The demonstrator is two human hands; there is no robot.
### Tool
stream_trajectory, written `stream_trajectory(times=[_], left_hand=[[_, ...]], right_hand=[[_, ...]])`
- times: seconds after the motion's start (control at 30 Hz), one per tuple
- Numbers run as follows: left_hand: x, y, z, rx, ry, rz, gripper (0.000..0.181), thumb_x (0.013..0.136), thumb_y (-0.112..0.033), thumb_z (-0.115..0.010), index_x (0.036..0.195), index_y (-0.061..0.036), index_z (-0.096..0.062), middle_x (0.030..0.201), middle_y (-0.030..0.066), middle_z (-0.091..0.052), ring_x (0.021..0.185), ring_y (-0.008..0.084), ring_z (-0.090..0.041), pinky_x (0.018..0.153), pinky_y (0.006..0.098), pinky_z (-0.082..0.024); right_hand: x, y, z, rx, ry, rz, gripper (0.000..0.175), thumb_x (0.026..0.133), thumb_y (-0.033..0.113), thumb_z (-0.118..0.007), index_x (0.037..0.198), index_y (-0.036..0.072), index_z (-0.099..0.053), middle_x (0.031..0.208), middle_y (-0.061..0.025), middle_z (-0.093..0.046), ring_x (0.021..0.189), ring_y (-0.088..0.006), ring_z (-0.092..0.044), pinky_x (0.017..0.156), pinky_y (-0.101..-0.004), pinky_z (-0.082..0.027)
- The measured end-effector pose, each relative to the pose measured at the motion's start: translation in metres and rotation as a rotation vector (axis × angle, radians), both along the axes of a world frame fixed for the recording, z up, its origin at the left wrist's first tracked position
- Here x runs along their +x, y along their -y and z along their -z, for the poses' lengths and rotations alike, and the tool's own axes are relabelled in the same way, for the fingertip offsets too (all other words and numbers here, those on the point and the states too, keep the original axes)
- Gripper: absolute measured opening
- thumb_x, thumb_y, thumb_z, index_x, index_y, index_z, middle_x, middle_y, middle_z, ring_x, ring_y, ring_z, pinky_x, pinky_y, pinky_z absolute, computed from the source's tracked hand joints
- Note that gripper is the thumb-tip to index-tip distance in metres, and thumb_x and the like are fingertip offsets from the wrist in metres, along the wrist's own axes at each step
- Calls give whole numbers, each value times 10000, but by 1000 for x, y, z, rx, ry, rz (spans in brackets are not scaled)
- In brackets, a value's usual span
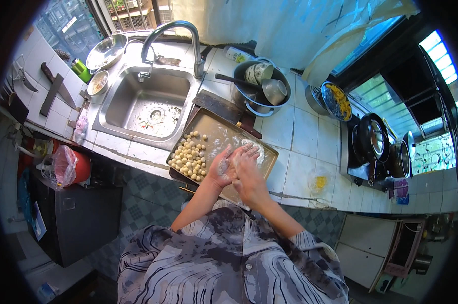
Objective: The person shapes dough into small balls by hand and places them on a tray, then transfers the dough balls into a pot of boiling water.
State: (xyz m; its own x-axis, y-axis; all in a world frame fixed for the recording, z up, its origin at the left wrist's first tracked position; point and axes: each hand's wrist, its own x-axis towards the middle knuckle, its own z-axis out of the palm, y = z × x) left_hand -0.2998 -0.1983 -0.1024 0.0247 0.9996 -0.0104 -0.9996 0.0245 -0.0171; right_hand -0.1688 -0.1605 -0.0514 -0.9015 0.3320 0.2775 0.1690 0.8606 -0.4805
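My left hand (221,169) is turned palm up over a rectangular metal baking tray (217,127), its palm dusted with white powder. Across it lies my right hand (248,173), also floury, with palm and fingers against the left. Whatever may be between the two palms is hidden. Many small round pale-yellow dough balls (187,157) are gathered in the tray's left part. Beside my right fingertips, a patch of white flour (260,151) covers the tray's right side, and thinner smears mark its middle.
A steel sink (124,102) with scraps and a tall faucet (196,41) adjoins the tray. Behind the tray stand a dark board (217,104) and a large pot (244,95) of bowls. Right are a plastic bag (320,183) with something yellow and a stove (350,159) with pans. Knives (63,91) hang left.
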Motion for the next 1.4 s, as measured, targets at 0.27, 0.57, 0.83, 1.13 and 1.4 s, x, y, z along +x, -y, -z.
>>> stream_trajectory(times=[0.27,0.57,0.83,1.13,1.4], left_hand=[[-2,2,-2,36,78,-9,651,938,-406,-288,1411,21,-155,1472,212,-162,1373,331,-149,1113,457,-143],[-7,4,-10,61,87,-25,636,944,-395,-274,1414,16,-153,1470,213,-167,1370,338,-159,1111,457,-151],[-7,2,-30,75,189,-16,635,963,-427,-188,1413,19,-147,1473,211,-159,1375,323,-151,1103,454,-172],[8,-5,-24,22,82,2,585,961,-383,-231,1377,28,-254,1437,212,-258,1340,345,-241,1098,445,-209],[10,25,31,-529,278,-28,336,931,-229,-303,1040,13,-509,981,184,-570,910,317,-558,869,480,-459]], right_hand=[[2,4,-10,12,69,29,650,742,227,-636,1273,-64,-402,1362,-219,-359,1270,-393,-325,1065,-484,-223],[7,8,-4,44,121,60,591,837,320,-541,1281,-48,-412,1375,-223,-346,1310,-386,-272,1071,-518,-174],[16,13,-1,-380,-81,1,625,942,405,-366,1369,-41,-269,1402,-247,-286,1342,-390,-196,1091,-501,-109],[2,19,-14,-46,35,-3,590,899,373,-428,1322,-33,-366,1397,-223,-315,1312,-406,-253,1088,-497,-131],[6,19,0,-16,214,-53,629,827,348,-546,1327,5,-383,1402,-191,-324,1327,-396,-229,1075,-551,-105]])
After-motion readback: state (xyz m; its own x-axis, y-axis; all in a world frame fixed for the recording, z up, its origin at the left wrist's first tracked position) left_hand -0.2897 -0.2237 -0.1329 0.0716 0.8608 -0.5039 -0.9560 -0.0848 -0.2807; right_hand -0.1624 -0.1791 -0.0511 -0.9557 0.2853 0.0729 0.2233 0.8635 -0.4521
